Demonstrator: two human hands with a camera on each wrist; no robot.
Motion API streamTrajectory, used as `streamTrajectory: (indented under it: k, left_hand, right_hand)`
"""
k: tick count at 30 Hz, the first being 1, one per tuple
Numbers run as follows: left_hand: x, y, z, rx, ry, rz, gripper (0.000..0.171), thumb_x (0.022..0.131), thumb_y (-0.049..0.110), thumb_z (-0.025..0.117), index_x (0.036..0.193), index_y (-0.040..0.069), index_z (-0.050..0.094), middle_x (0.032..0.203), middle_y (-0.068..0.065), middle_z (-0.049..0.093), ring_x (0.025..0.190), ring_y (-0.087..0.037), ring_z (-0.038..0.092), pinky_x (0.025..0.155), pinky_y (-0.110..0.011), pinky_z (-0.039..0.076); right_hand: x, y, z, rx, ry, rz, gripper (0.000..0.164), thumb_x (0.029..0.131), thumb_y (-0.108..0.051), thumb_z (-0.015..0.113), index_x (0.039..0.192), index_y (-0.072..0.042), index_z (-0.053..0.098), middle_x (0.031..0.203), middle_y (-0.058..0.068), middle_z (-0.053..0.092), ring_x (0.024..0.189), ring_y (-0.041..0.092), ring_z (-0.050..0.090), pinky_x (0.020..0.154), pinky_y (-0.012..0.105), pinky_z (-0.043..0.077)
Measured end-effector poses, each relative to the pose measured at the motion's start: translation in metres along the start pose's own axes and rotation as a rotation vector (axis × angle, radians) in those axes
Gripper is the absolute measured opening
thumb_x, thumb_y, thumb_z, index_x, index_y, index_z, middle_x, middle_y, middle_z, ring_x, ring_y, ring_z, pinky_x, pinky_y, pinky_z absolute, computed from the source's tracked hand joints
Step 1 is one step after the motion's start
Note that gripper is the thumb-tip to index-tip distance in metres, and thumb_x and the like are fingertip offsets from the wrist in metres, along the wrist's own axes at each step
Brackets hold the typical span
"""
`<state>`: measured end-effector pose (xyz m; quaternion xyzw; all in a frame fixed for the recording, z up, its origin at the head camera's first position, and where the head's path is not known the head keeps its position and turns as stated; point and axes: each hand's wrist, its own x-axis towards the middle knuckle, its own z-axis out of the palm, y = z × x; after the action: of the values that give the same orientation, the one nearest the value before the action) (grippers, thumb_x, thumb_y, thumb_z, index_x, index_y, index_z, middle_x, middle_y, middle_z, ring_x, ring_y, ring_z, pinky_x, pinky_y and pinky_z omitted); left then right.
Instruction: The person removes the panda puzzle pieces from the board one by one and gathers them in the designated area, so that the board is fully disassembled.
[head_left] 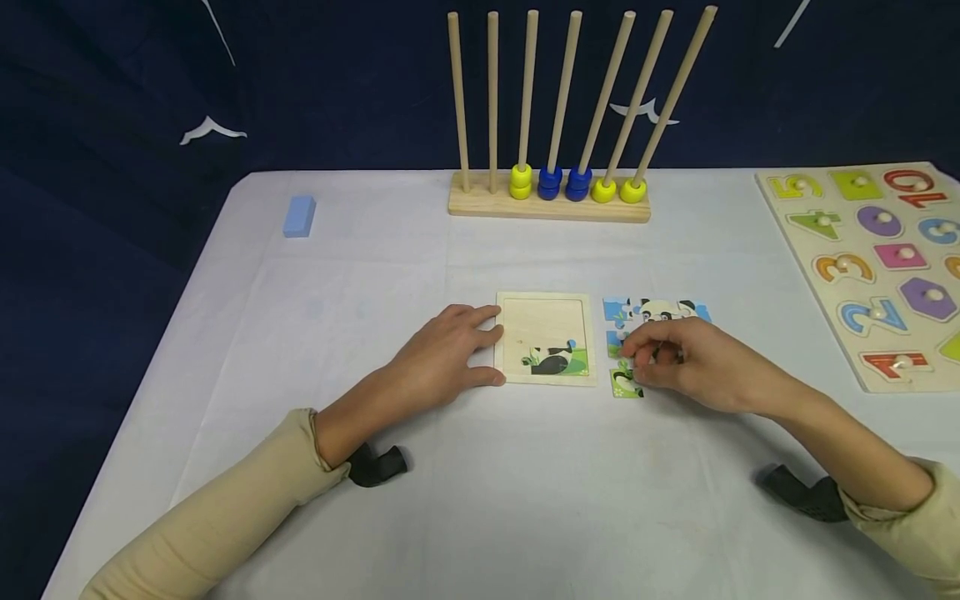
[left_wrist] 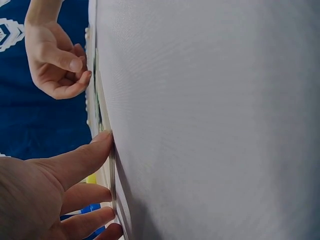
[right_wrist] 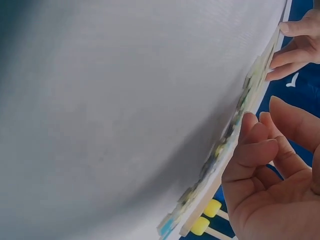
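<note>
A square wooden puzzle tray lies at the middle of the table, with joined panda puzzle pieces along its lower right. My left hand touches the tray's left edge with spread fingertips and thumb. To the tray's right lie several loose puzzle pieces with a panda face, partly hidden under my right hand. That hand hovers over them, fingers loosely bent, beside a green piece. In the right wrist view, nothing shows between the thumb and fingertips of the right hand.
Behind the tray stands a wooden peg rack with yellow and blue beads. A number-and-shape board lies at the right. One light-blue block rests at the far left of the white-covered table. A dark curtain hangs behind.
</note>
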<state>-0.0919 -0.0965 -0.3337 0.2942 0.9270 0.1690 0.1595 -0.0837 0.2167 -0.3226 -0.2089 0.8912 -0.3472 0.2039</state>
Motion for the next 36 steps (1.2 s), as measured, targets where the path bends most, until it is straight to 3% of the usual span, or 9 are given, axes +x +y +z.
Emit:
streamTrajectory:
  k: [11,24,36]
  left_hand:
    - [0.000,0.001,-0.001,-0.001,-0.003,-0.004,0.064,0.089,0.035,0.074,0.139,0.000,0.055,0.154,-0.013,0.038,0.136,-0.034,0.038,0.112,-0.040,0.031]
    - [0.000,0.000,-0.001,0.005,-0.007,-0.004,0.064,0.090,0.035,0.074,0.140,0.001,0.054,0.154,-0.013,0.038,0.136,-0.035,0.038,0.113,-0.039,0.030]
    - [0.001,0.000,-0.001,-0.003,-0.031,-0.033,0.066,0.090,0.038,0.073,0.142,0.003,0.052,0.156,-0.010,0.036,0.138,-0.031,0.035,0.113,-0.038,0.029]
  right_hand:
    - [0.011,-0.018,0.001,0.028,0.011,-0.103,0.016,0.090,-0.001,0.069,0.105,-0.006,0.070,0.084,-0.005,0.061,0.076,0.014,0.054,0.065,0.025,0.045]
    - [0.034,-0.045,0.011,0.099,-0.032,-0.120,0.012,0.091,-0.007,0.070,0.103,-0.009,0.070,0.086,-0.001,0.061,0.080,0.019,0.054,0.068,0.028,0.046]
    - [0.051,-0.051,0.027,0.042,-0.052,-0.098,0.030,0.089,-0.006,0.071,0.118,0.000,0.067,0.103,0.006,0.064,0.084,0.018,0.055,0.079,0.038,0.046]
